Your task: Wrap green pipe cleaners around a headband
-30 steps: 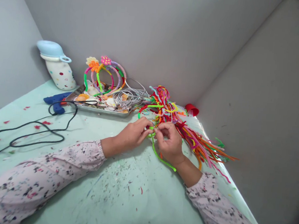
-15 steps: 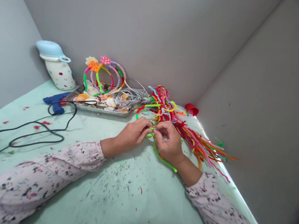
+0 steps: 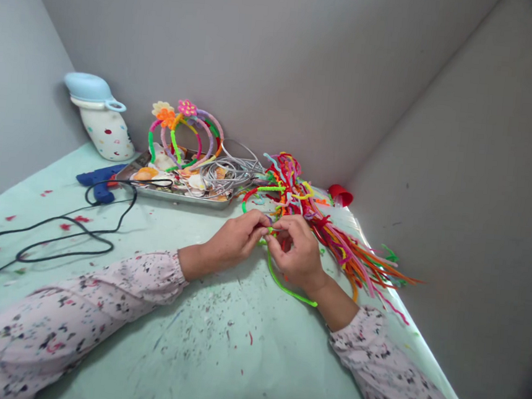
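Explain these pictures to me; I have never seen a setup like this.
There is no machine here: a person works with two bare hands, and the view comes from one camera worn on their head, looking forward and down. The left hand and right hand together pinch a bright green pipe cleaner, beside a heap of colourful pipe cleaners. Farther off on the pale green table lie a metal tray of shells, pipe-cleaner hoops and a blue glue gun.
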A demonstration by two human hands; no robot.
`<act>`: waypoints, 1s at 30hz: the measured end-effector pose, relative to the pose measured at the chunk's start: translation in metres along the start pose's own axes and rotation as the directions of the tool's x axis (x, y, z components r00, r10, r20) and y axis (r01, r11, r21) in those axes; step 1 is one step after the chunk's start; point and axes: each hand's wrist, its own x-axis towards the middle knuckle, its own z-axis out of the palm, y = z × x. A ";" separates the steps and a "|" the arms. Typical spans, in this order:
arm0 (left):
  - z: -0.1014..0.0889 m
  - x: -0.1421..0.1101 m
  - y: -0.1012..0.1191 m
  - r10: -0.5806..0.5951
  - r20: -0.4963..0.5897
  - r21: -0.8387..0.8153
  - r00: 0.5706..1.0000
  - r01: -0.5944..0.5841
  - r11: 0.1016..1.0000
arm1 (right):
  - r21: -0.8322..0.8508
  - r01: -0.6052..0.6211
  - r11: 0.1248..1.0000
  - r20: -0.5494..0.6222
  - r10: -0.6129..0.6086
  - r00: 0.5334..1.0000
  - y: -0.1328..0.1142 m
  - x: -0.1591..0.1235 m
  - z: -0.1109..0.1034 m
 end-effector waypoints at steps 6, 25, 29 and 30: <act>0.001 0.000 -0.002 0.035 0.009 0.050 0.999 -0.036 0.998 | -0.071 0.053 0.996 -0.016 -0.054 0.998 0.004 0.001 0.002; -0.002 0.002 0.007 -0.091 0.020 -0.063 0.996 0.092 0.994 | -0.246 0.095 0.965 0.000 -0.098 0.995 0.006 -0.001 0.001; -0.002 0.001 0.007 -0.106 0.029 -0.085 0.994 0.108 0.990 | -0.259 0.108 0.960 -0.010 -0.114 0.993 0.006 -0.001 0.000; -0.002 0.001 0.007 -0.107 0.030 -0.087 0.994 0.109 0.990 | -0.260 0.112 0.959 -0.012 -0.119 0.993 0.006 -0.001 0.000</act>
